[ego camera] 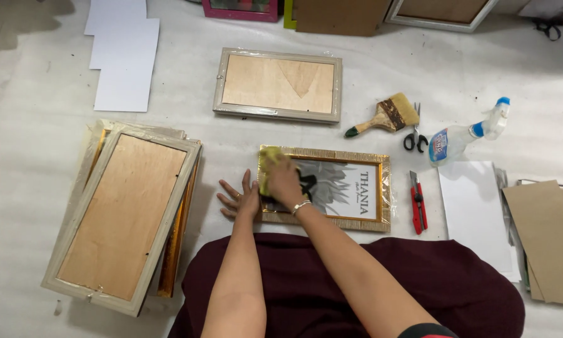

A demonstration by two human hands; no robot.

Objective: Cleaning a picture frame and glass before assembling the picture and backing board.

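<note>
Right hand [284,181] presses yellow cloth [268,164] on gold frame [356,222] — left hand [241,199] flat beside.

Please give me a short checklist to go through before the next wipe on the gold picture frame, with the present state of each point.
1. Yellow cloth under the right hand: ok, pressed on the glass.
2. Gold picture frame held steady: ok, left hand lies flat at its left edge.
3. Frame flat on the floor: ok.
4. Red utility knife away from the hands: ok, right of the frame; whether its blade is out, cannot tell.
5. Clear spray bottle nearby: ok, lying on its side beyond the knife.
6. Glass clean: cannot tell.
</note>
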